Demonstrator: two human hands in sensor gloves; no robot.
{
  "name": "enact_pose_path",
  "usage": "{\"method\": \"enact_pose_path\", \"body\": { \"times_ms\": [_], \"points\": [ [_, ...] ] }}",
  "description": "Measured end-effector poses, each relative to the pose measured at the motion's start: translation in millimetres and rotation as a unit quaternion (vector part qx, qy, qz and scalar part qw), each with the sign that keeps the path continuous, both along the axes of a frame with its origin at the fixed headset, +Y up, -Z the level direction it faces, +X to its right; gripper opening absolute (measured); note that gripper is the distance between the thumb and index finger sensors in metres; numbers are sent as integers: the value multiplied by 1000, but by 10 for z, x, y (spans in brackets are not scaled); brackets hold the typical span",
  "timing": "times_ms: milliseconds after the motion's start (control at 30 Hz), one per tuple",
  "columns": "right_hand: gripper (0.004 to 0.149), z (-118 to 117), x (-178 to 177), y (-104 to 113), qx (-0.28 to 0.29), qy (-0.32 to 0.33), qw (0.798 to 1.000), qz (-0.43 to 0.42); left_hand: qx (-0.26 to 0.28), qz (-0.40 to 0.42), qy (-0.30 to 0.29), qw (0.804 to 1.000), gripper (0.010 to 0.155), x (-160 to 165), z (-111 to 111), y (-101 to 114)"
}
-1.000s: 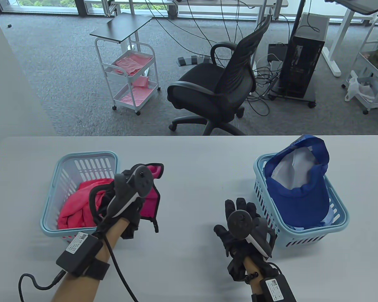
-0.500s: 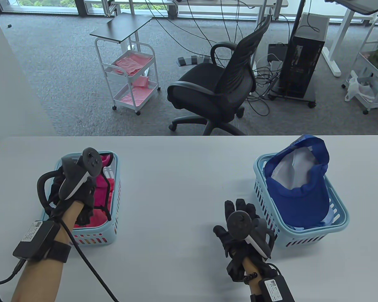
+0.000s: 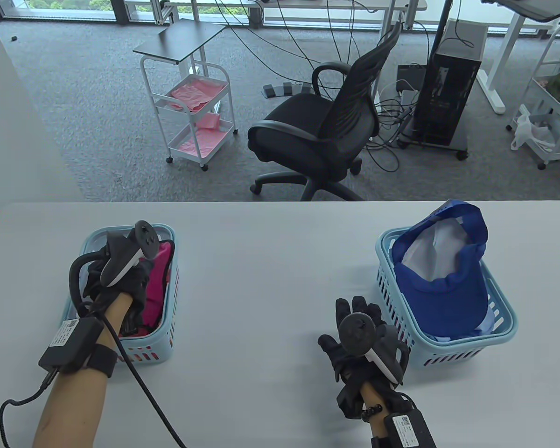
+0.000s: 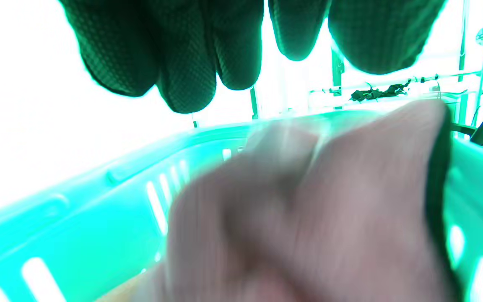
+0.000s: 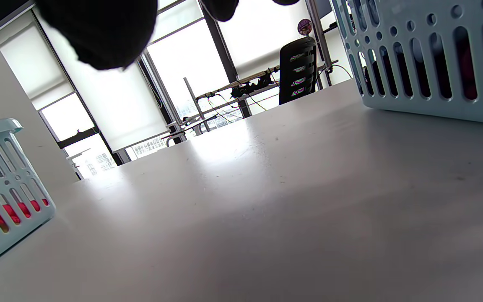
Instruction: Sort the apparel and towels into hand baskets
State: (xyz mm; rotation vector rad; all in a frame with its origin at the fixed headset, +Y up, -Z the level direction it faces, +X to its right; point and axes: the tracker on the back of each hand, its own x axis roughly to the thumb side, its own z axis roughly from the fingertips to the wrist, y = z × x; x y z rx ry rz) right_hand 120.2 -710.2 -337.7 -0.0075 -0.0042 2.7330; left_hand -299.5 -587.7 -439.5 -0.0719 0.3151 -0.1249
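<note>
No brand or writing can be read; the small white labels on the black wrist packs are too fine to make out. The left hand [image 3: 121,284] is down inside the left basket [image 3: 165,347] over the pink cloth [image 3: 156,284]. In the left wrist view its fingers [image 4: 187,63] hang loosely above the blurred cloth, not gripping it. The right hand [image 3: 361,343] lies flat on the worktop [image 3: 270,280] with fingers spread, holding nothing, just beside the right basket [image 3: 448,350]. That basket holds a blue cap [image 3: 441,284], which rises above the rim. Beyond the worktop stand an office chair [image 3: 326,126], a white cart [image 3: 191,112] with pink sheets, and a computer tower [image 3: 448,98] with cables.
</note>
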Motion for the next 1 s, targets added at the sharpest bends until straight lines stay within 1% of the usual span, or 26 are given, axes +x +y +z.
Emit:
{"method": "enact_pose_path", "body": {
  "times_ms": [267, 433, 567, 667, 767, 867, 933, 1000],
  "points": [
    [83, 5, 4, 9, 3, -1, 1000, -1, 8, 25, -7, 1000, 72, 66, 73, 96],
    [83, 8, -2, 16, 7, 2, 1000, -2, 29, 20, -33, 999, 81, 168, 188, 185],
    [83, 13, -15, 35, 20, 5, 1000, 0, 41, 32, -66, 996, 91, 275, 309, 264],
    [82, 14, -26, 39, 21, 8, 1000, -1, 56, 40, -94, 993, 94, 388, 427, 305],
    [82, 12, -33, 34, 22, 11, 1000, -3, 81, 30, -134, 987, 94, 562, 610, 320],
    [83, 18, -39, 46, 27, 14, 1000, -4, 97, 34, -174, 979, 95, 779, 841, 215],
    [83, 28, -49, 61, 32, 17, 999, -4, 111, 28, -199, 973, 94, 937, 1006, 70],
    [83, 38, -62, 72, 33, 18, 999, -1, 116, 4, -229, 967, 94, 1114, 1169, -132]
  ]
}}
